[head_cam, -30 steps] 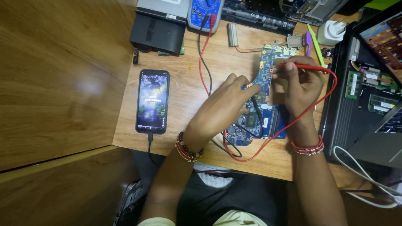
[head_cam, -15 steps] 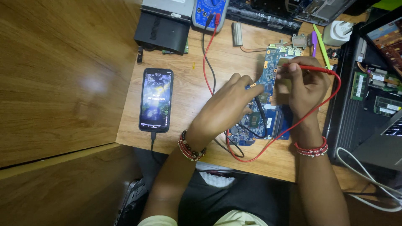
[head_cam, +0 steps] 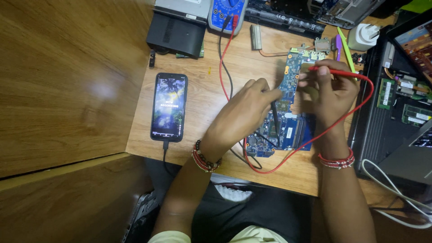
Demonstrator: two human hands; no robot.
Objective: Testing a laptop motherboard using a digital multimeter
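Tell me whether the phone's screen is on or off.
On: the phone lies face up on the table, its screen lit with a picture, a cable plugged into its near end.

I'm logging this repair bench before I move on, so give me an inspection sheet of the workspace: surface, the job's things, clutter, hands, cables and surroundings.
Surface: light wooden desk top, bare patch near its front edge.
Job's things: blue bare circuit board lying flat; thin black probe and red probe both over it.
Clutter: black smartphone with lit screen; blue multimeter; black box; opened laptop base.
Hands: left hand with a grip on the black probe; right hand pinching the red probe.
Cables: red lead loops round the board; black lead alongside it; white cable at right.
Surroundings: dark wooden panelling.
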